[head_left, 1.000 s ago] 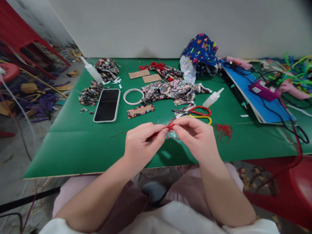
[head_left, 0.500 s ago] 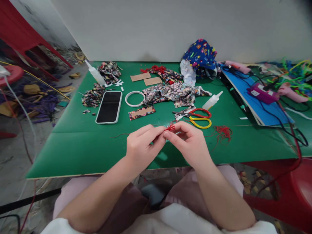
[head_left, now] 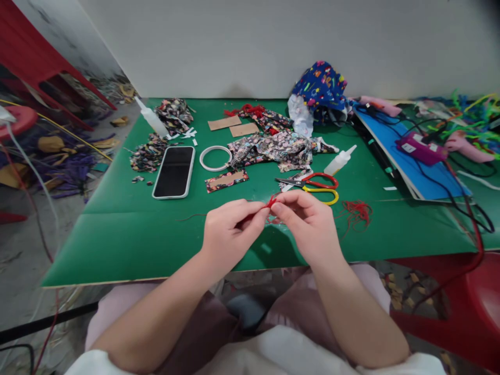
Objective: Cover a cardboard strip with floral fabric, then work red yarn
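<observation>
Red thread (head_left: 272, 202) is pinched between my two hands, just above the near part of the green tabletop. My left hand (head_left: 230, 229) is closed on it from the left, fingertips pressed together. From the other side my right hand (head_left: 312, 224) grips it between thumb and index finger. Some thread loops hang below the fingertips; the exact shape of the bundle is partly hidden by the fingers. Beyond my right hand lie scissors (head_left: 321, 181) with one red and one yellow handle. A loose tangle of red thread (head_left: 357, 213) rests to the right.
A phone (head_left: 174, 173), a white ring (head_left: 215, 158) and a floral-covered strip (head_left: 226, 180) lie beyond my left hand. Bunched floral fabric (head_left: 273, 148) sits mid-table. Glue bottles (head_left: 339, 160) (head_left: 154, 121) stand tilted on both sides. A blue folder (head_left: 406, 161) with cables lies right.
My hands have shifted slightly apart around the red thread, and my right hand has moved a little to the right. More thread loops show below the fingertips.
</observation>
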`<state>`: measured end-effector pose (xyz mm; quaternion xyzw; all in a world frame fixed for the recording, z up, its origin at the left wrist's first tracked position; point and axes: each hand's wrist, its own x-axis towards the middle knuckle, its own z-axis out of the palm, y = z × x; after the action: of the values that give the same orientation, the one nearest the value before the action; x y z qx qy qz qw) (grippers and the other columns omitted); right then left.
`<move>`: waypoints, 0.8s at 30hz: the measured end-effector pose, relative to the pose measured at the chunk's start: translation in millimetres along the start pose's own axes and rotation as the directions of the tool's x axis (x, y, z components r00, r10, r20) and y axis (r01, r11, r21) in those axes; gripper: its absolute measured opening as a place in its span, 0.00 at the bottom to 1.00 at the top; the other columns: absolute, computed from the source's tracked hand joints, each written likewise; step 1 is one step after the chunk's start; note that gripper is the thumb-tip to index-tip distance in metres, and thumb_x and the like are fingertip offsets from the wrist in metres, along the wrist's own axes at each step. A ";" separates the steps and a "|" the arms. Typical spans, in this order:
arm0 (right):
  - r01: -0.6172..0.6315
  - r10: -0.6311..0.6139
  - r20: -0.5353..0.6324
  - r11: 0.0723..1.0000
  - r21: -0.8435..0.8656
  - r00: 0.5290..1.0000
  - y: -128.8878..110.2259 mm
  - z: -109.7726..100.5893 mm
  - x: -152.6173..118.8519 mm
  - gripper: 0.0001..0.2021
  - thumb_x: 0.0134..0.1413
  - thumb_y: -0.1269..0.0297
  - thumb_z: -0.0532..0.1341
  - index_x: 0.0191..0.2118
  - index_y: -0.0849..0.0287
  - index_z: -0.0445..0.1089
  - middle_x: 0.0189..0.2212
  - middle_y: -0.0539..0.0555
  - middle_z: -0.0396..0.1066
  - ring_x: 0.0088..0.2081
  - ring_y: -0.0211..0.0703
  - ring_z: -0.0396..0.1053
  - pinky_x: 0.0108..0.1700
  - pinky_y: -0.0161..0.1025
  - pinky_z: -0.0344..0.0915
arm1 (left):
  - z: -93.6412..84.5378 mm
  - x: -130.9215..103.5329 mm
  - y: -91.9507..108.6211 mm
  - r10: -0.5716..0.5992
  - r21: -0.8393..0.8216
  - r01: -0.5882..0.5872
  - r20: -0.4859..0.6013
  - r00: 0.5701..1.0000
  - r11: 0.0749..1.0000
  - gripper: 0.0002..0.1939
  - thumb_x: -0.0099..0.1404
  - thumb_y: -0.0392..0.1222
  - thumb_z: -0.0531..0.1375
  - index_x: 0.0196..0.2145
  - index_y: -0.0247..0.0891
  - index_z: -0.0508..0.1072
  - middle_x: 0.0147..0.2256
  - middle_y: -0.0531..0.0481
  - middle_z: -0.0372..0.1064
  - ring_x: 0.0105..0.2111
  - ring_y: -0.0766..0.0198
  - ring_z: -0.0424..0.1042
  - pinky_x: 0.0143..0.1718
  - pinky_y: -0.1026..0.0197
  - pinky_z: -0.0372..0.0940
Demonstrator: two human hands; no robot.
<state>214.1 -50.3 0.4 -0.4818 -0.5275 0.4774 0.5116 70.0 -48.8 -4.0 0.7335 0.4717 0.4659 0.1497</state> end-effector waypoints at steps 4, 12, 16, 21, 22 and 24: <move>-0.001 0.004 -0.034 0.996 0.084 0.999 0.8 0.3 -0.1 0.05 0.50 0.61 0.62 0.32 0.55 0.71 0.26 0.47 0.73 0.26 0.34 0.69 0.30 0.31 0.69 | -1.3 0.5 1.4 -0.149 -0.189 0.149 0.013 0.989 0.971 0.06 0.58 0.35 0.59 0.28 0.38 0.77 0.20 0.55 0.70 0.19 0.72 0.65 0.20 0.71 0.60; -0.007 0.009 -0.008 0.975 0.221 1.000 5.3 -0.3 2.3 0.07 0.54 0.60 0.59 0.32 0.54 0.73 0.25 0.47 0.72 0.26 0.33 0.69 0.29 0.31 0.68 | -2.0 0.0 0.7 -0.302 -0.396 0.306 0.075 0.950 0.866 0.05 0.56 0.35 0.60 0.28 0.38 0.77 0.23 0.54 0.73 0.18 0.72 0.65 0.16 0.70 0.57; -0.007 -0.002 0.038 0.973 0.232 0.999 2.3 -3.0 2.6 0.03 0.51 0.62 0.62 0.30 0.53 0.73 0.26 0.46 0.74 0.28 0.33 0.71 0.31 0.30 0.69 | -2.7 -0.7 -0.2 -0.334 -0.436 0.353 0.123 0.935 0.828 0.05 0.56 0.36 0.60 0.28 0.38 0.78 0.23 0.53 0.74 0.18 0.72 0.64 0.16 0.70 0.57; 0.027 -0.040 0.079 0.987 0.159 0.996 -2.3 -6.9 1.5 0.02 0.50 0.65 0.63 0.31 0.53 0.74 0.27 0.45 0.76 0.29 0.33 0.73 0.32 0.30 0.70 | -5.0 2.0 3.4 -0.307 -0.387 0.322 0.102 0.946 0.864 0.05 0.54 0.35 0.61 0.24 0.38 0.77 0.21 0.53 0.72 0.19 0.72 0.65 0.18 0.70 0.59; 0.034 -0.045 0.076 0.989 0.144 0.996 -2.9 -7.5 1.3 0.03 0.50 0.66 0.63 0.31 0.52 0.74 0.27 0.45 0.76 0.29 0.33 0.73 0.32 0.29 0.70 | -5.2 2.5 3.9 -0.303 -0.381 0.317 0.098 0.948 0.869 0.05 0.54 0.35 0.61 0.24 0.38 0.77 0.21 0.53 0.72 0.19 0.71 0.65 0.18 0.70 0.59; 0.045 -0.053 0.071 0.993 0.111 0.996 -3.7 -8.5 0.9 0.03 0.49 0.66 0.63 0.31 0.52 0.74 0.27 0.44 0.76 0.28 0.32 0.73 0.31 0.28 0.70 | -5.4 3.1 4.2 -0.295 -0.363 0.309 0.095 0.951 0.879 0.05 0.54 0.35 0.61 0.24 0.38 0.77 0.19 0.53 0.71 0.18 0.71 0.65 0.18 0.69 0.60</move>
<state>222.5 -49.6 4.4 -0.4220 -0.5308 0.5103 0.5289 68.2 -49.6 3.2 0.6172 0.4800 0.5047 0.3660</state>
